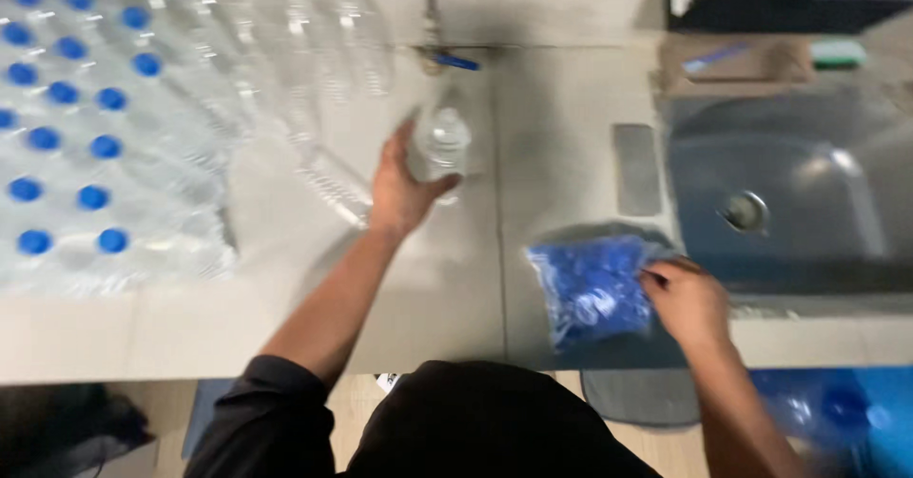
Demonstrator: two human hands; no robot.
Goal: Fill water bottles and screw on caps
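Left hand (399, 188) grip holds clear bottle (443, 143) upright beneath tap (447, 58); keep it steady. Right hand (687, 299) grip pinches into bag of blue caps (590, 290) just beside it.

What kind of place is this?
Probably a small bottling or water-filling work area. Rows of blue-capped clear bottles cover the counter, a bag of loose blue caps lies by the right hand, and a metal sink sits alongside.
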